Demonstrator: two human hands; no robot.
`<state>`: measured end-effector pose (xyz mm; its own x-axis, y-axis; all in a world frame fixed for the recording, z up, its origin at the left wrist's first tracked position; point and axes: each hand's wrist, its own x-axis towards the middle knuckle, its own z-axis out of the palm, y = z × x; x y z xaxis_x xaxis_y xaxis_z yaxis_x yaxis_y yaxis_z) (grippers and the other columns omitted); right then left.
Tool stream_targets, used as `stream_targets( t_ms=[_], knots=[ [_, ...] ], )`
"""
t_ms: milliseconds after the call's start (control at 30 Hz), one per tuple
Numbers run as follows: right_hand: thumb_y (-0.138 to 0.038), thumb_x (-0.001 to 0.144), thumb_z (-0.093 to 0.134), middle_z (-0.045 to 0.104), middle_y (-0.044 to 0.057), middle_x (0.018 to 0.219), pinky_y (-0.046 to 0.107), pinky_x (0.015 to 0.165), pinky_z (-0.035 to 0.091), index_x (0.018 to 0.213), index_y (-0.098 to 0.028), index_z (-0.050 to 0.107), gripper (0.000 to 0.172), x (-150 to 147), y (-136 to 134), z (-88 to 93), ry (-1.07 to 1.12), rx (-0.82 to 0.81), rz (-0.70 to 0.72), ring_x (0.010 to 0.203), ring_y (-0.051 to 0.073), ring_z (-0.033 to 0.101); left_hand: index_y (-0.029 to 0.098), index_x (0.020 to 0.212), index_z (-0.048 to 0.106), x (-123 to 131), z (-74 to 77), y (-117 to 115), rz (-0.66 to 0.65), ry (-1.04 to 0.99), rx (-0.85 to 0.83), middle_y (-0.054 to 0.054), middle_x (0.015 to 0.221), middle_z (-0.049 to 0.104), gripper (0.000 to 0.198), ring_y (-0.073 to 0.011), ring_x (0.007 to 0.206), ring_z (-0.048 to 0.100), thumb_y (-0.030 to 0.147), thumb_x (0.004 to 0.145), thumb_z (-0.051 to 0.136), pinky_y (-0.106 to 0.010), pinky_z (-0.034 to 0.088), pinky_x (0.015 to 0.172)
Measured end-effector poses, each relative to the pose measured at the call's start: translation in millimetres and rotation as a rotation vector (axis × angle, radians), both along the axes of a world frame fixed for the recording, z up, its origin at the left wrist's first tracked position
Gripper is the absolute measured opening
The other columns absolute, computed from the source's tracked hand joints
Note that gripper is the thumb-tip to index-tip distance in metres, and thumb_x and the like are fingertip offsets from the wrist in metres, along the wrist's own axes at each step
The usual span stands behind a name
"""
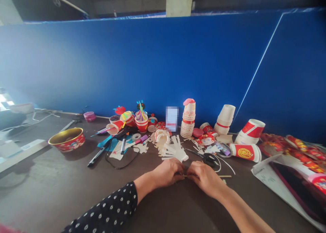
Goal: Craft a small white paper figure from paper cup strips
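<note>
My left hand [168, 173] and my right hand [205, 177] are close together low over the dark table, fingers bent and pinched. Between them runs a thin pale wooden stick [225, 176], gripped by both hands. Its right end sticks out past my right hand; the fingertips hide much of the rest. Just beyond my left hand lies a piece of white paper cut into strips [177, 150]. Black-handled scissors [210, 158] rest beyond my right hand.
Behind stand a stack of paper cups [188, 119], more white cups [225, 117] and decorated red cups [142, 122]. A red-gold bowl [67, 141] and a black marker [96, 158] lie left. A tipped cup [246, 152] and a dark tablet-like device [297, 189] are right. A blue partition [142, 63] closes the back.
</note>
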<state>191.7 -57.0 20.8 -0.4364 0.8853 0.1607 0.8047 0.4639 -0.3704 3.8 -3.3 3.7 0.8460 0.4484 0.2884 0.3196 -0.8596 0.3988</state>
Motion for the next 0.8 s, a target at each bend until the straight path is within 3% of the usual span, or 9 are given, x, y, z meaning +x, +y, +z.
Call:
stream_targets(
  t_ms=[367, 533, 800],
  knots=[
    [-0.018, 0.085, 0.049, 0.06, 0.002, 0.08, 0.023, 0.067, 0.037, 0.079, -0.019, 0.063, 0.015, -6.0, -2.3, -1.1, -0.089, 0.084, 0.02, 0.078, 0.015, 0.056, 0.014, 0.072, 0.066, 0.5, 0.9, -0.6, 0.008, 0.055, 0.045, -0.007, 0.091, 0.066, 0.01, -0.0181, 0.086, 0.06, 0.009, 0.074, 0.057, -0.025, 0.046, 0.082],
    [-0.023, 0.089, 0.045, 0.063, 0.003, 0.084, 0.025, 0.067, 0.036, 0.081, -0.02, 0.064, 0.02, -8.2, -3.5, -0.4, -0.223, 0.165, 0.099, 0.077, 0.015, 0.055, 0.013, 0.073, 0.064, 2.1, 4.3, -2.5, 0.027, 0.105, 0.04, -0.007, 0.09, 0.067, 0.011, -0.0181, 0.087, 0.06, 0.008, 0.073, 0.054, -0.026, 0.045, 0.083],
    [-0.018, 0.09, 0.041, 0.065, 0.003, 0.086, 0.028, 0.068, 0.034, 0.084, -0.02, 0.065, 0.025, -14.6, -1.6, 3.5, -0.403, 0.199, 0.1, 0.077, 0.016, 0.056, 0.014, 0.071, 0.063, 2.9, 8.6, -1.2, 0.032, 0.12, 0.023, -0.006, 0.084, 0.067, 0.014, -0.0174, 0.082, 0.061, 0.005, 0.071, 0.053, -0.024, 0.046, 0.078]
  ],
)
